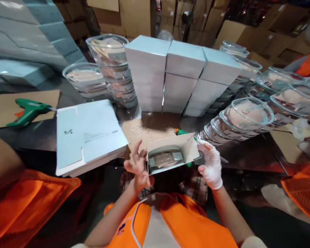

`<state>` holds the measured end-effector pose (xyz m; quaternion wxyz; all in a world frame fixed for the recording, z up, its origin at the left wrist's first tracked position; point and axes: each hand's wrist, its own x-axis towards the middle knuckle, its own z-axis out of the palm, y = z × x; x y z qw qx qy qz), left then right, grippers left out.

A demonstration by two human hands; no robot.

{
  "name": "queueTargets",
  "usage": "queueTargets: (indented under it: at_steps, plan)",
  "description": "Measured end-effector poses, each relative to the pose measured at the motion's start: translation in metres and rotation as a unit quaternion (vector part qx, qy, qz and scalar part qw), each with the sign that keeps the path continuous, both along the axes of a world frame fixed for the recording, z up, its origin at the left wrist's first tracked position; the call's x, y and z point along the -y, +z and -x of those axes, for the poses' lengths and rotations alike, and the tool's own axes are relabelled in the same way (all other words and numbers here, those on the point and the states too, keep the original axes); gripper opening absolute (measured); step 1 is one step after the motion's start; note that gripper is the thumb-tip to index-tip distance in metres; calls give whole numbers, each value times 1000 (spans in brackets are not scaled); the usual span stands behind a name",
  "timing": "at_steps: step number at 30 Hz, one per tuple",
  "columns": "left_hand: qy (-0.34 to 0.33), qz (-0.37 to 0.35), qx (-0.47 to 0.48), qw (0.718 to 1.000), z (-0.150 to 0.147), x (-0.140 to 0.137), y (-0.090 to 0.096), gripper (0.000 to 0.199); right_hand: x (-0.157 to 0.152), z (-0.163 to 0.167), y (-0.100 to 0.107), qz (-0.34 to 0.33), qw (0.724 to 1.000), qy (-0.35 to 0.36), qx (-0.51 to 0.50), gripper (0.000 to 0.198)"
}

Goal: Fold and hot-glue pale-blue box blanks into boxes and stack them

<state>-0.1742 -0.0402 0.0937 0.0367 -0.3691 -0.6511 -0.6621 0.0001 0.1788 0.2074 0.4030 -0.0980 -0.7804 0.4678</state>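
Note:
An open white cardboard box is in front of me at the table's near edge, its opening facing up towards me. Inside lies a clear container with something brown and a pale label in it. My bare left hand holds the box's left side, some fingers spread and the thumb low by the corner. On the other side my right hand, in a white glove, is open and curved around the right flap, fingertips close to it. Whether they touch is hard to see. A green glue gun is partly hidden behind the box.
Flat white cartons are stacked left, beside another green glue gun. White boxes stand at the back. Stacked clear containers lean at right; more stand at back left. People in orange vests sit on both sides.

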Motion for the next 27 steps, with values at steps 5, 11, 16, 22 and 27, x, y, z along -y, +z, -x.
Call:
queueTargets:
  at_steps: [5,11,16,22,27]
  plan:
    - [10,-81,-128,988,-7,6,33,80,38,36,1,5,997,66,31,82]
    - [104,-109,-35,988,-27,-1,63,50,67,58,22,165,984,-66,-4,49]
    - [40,-50,-181,981,-5,12,74,62,38,35,24,130,981,-88,116,35]
    - [56,-22,-233,971,4,11,65,64,3,25,9,53,788,-255,558,37]
    - [79,-53,-229,969,3,8,63,38,-7,25,-12,231,852,-230,410,26]
